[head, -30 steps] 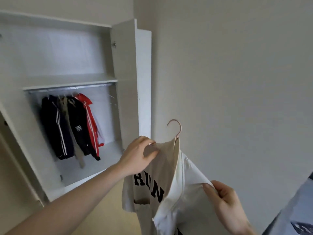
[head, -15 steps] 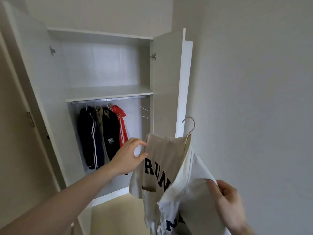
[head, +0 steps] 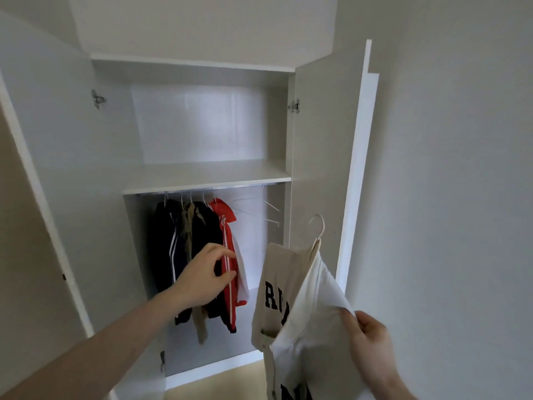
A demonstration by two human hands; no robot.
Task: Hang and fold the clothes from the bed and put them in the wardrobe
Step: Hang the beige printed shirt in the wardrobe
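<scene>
my right hand pinching the white shirt on its hanger at lower right, my left hand released, fingers spread, reaching toward the red jacket, dark jackets on the rail inside the open wardrobe

Wardrobe panels smooth, faintly glossy white laminate; shirt matt cloth; hinges shiny metal.

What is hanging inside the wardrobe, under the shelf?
Under the shelf, dark jackets, a khaki garment, a red jacket and bare hangers. The left hand covers part of them.
</scene>
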